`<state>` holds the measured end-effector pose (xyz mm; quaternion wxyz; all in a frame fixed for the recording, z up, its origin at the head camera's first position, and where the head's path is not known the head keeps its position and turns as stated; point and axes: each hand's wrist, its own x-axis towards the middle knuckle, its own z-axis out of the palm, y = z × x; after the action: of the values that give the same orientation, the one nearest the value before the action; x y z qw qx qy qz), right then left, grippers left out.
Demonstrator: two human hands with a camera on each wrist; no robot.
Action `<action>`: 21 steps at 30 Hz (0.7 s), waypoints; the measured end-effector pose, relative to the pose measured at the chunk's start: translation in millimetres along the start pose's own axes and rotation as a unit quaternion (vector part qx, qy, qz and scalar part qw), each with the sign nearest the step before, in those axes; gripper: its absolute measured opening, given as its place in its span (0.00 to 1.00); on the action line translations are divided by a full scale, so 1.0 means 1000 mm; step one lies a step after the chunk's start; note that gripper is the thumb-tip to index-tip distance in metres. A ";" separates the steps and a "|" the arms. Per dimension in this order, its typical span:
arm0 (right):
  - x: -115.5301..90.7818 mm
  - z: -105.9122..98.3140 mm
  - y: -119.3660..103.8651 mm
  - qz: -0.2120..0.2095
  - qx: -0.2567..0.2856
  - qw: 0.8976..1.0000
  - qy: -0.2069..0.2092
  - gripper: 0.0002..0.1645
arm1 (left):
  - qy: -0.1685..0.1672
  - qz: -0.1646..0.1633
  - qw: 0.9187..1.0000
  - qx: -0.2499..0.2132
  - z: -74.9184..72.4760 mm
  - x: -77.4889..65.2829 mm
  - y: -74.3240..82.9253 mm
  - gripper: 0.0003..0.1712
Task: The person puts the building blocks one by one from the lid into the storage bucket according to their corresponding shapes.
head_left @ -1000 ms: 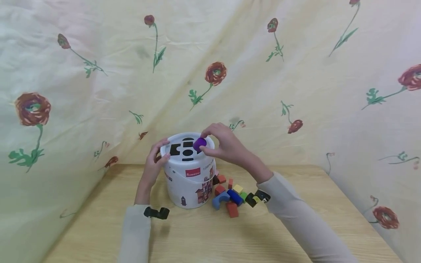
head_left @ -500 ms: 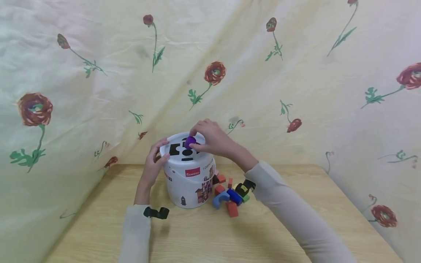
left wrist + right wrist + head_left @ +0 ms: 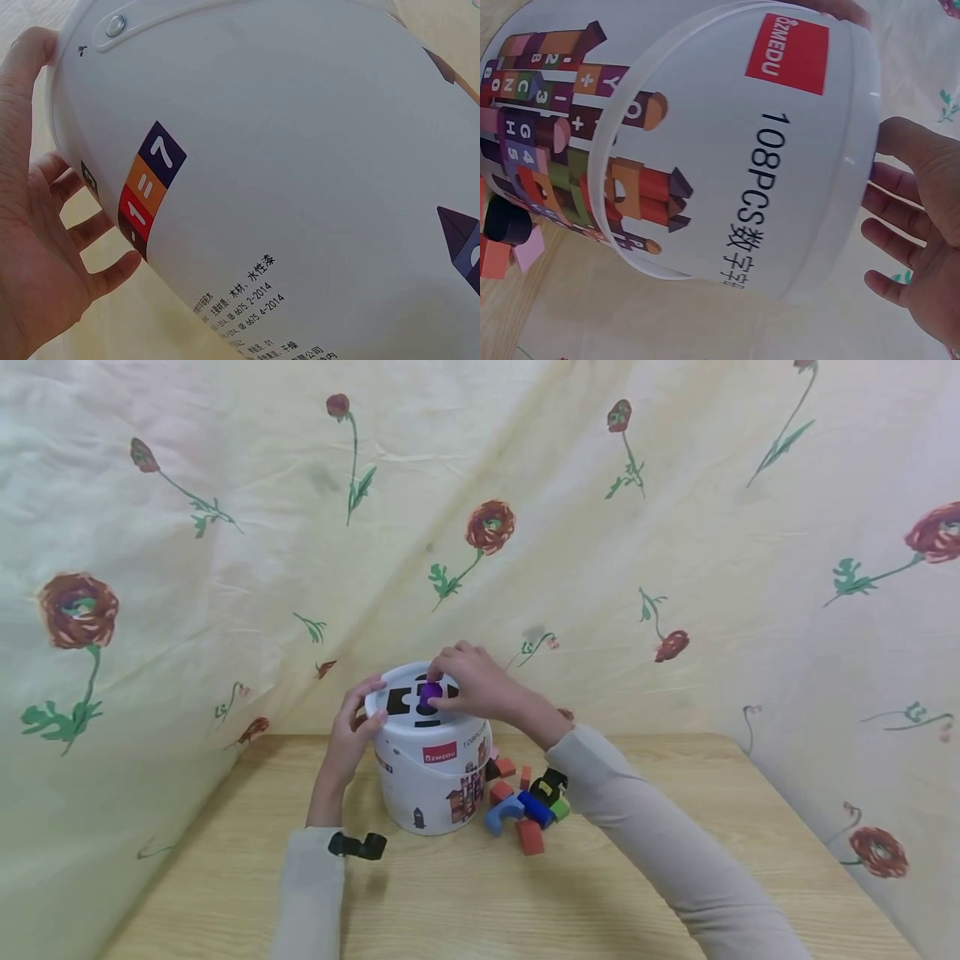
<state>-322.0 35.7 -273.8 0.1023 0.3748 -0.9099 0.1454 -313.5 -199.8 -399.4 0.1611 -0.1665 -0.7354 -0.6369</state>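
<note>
A white bucket (image 3: 405, 789) with printed block pictures stands on the table, its handle hanging down in front. Its white lid (image 3: 459, 720) has several dark shaped holes. My left hand (image 3: 349, 735) grips the lid's left edge; in the left wrist view, that hand's fingers (image 3: 96, 228) curve round the bucket's wall. Between thumb and fingers, my right hand (image 3: 480, 683) pinches a purple rounded block (image 3: 431, 695), over the lid's middle holes. The right wrist view shows the right hand (image 3: 930, 217) at the rim, the block hidden behind the bucket.
Right of the bucket lies a loose heap of blocks: a blue arch (image 3: 502, 812), a dark blue cylinder (image 3: 536, 809), a red block (image 3: 529, 837), a green block (image 3: 560, 810) and several others. A flowered cloth (image 3: 480, 460) hangs behind the wooden table (image 3: 450, 902).
My right hand has carried the purple block left from the lid's right side to its middle, then slightly down towards the front. The left hand has stayed in place.
</note>
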 end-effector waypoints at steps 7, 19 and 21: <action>0.001 0.006 -0.001 0.013 -0.002 1.000 -0.011 0.19 | -0.002 0.001 1.000 0.001 0.000 0.002 -0.002 0.31; 0.001 0.010 0.000 0.017 -0.003 1.000 -0.022 0.20 | -0.005 0.005 1.000 -0.009 0.000 0.001 -0.001 0.31; 0.000 0.011 0.000 0.019 -0.001 1.000 -0.022 0.20 | -0.004 0.004 1.000 -0.007 0.000 0.001 -0.001 0.31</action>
<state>-323.3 31.7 -283.9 0.0800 0.3604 -0.9190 0.1387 -315.1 -200.1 -400.1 0.1588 -0.1732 -0.7307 -0.6409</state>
